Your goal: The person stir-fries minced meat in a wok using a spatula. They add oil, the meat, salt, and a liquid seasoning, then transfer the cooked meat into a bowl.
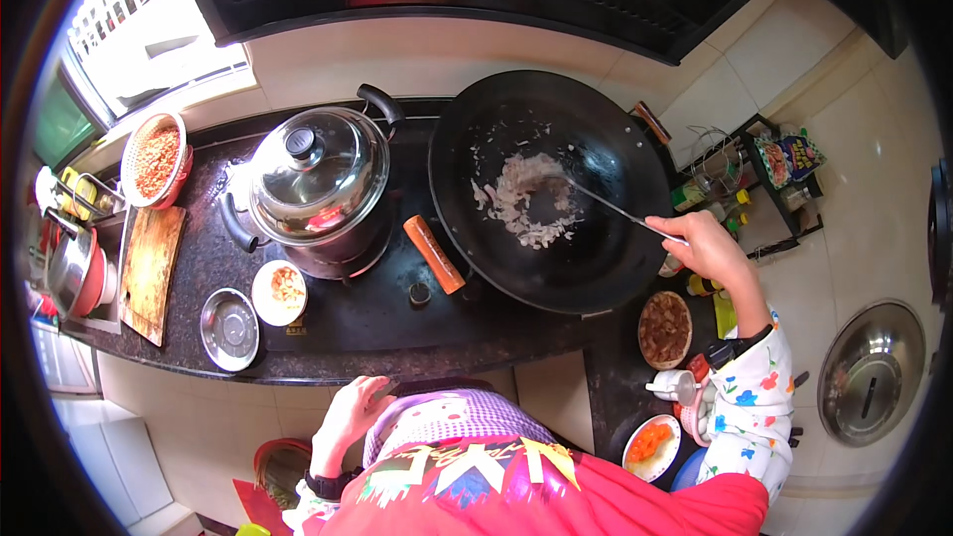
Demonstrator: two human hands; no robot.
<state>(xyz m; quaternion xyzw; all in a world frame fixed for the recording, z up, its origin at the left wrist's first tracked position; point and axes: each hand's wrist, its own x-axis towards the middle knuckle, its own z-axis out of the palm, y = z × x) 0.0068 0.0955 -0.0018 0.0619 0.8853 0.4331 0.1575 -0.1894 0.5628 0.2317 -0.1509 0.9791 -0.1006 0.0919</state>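
My right hand (698, 238) is closed around the handle of a long metal cooking utensil (607, 202), at the right rim of a large black wok (618, 253). The utensil's far end lies among pale chopped pieces of food (514, 197), which form a ring in the wok's middle, with small bits scattered above. My left hand (359, 408) is at my waist by the counter's front edge, near the checked apron (447, 417). Its fingers are partly bent, and whether it holds anything is unclear. An orange-brown wok handle (434, 254) points toward the front left.
Left of the wok stands a lidded steel pot (320, 171). Nearby are a white bowl (279, 292), a metal dish (229, 330), a cutting board (153, 272) and a colander (155, 160). Bowls of brown pieces (665, 330) and orange pieces (651, 448) sit at right.
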